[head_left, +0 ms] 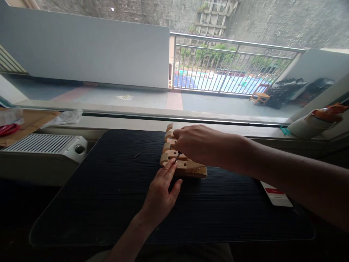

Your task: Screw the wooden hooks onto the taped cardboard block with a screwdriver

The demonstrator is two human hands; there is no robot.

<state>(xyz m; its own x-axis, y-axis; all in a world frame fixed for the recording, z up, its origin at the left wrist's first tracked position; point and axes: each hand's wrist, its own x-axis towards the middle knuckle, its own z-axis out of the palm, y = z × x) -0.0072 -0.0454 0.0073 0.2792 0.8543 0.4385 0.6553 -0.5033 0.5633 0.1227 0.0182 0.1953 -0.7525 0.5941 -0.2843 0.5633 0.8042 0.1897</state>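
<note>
A pale wooden piece [184, 165] with several rounded ends and round holes lies on the black table, its lower edge resting on a wooden block [200, 175]. My right hand [197, 142] is closed around a screwdriver [179, 155]. The handle is hidden in the fist, and the thin shaft points down at the front slat of the wood. My left hand [163, 187] comes from below with its fingers stretched out. Their tips touch the near left end of the wood beside the shaft's tip, while the thumb stands apart.
The black table [103, 203] has a small dark screw-like bit [137, 155] on it. A white and red card or phone [276, 194] lies under my right forearm. Left stands a white slatted heater [46, 145]; behind runs the window sill [131, 123], with a white pot [307, 123] at right.
</note>
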